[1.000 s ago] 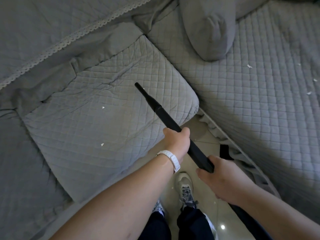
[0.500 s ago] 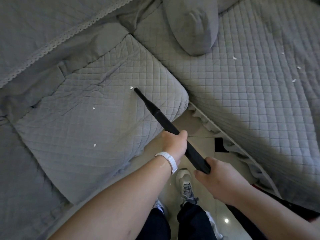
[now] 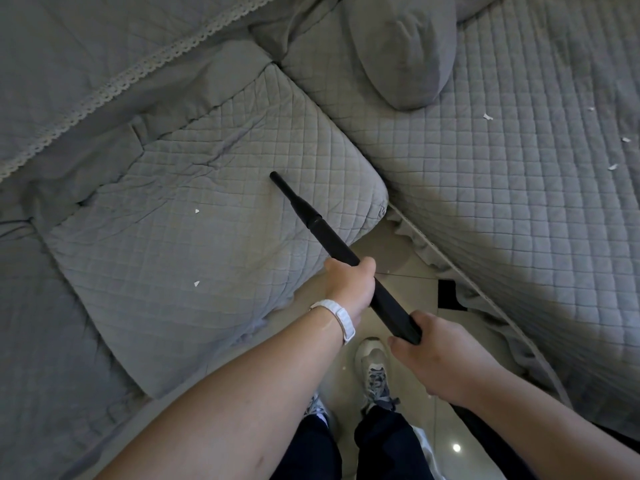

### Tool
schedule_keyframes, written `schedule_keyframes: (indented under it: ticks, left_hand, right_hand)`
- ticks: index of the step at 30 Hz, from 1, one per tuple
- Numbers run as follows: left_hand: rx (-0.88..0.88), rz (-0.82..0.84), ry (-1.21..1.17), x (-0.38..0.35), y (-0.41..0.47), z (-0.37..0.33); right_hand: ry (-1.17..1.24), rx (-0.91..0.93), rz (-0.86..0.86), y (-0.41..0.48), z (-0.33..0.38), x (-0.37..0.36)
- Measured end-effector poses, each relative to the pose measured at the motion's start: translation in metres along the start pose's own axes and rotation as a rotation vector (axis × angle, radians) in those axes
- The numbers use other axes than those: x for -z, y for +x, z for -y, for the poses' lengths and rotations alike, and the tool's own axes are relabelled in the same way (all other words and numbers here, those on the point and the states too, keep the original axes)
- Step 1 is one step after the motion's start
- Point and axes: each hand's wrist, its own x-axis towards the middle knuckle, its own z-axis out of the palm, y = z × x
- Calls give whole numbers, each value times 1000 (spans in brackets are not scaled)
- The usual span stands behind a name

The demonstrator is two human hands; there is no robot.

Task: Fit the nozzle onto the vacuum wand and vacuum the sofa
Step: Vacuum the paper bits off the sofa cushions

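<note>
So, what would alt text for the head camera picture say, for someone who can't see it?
Seen from above, a person's left hand and right hand grip a black vacuum wand, its slim nozzle angled down at a grey quilted sofa cushion. Two small white scraps lie on the cushion to the nozzle's left.

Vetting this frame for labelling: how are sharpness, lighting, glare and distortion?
Head view: sharp, no motion blur; wide-angle bending near the edges; dim light, darker corners; one small glare spot on the floor; nozzle and paper scraps stand out clearly.
</note>
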Motion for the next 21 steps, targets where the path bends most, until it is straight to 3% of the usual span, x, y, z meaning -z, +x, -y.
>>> schedule_keyframes:
  ticks: [21]
  left_hand:
    - [96,-193,-221,42,12,19]
  right_hand:
    - [-113,76,206,22,31,-4]
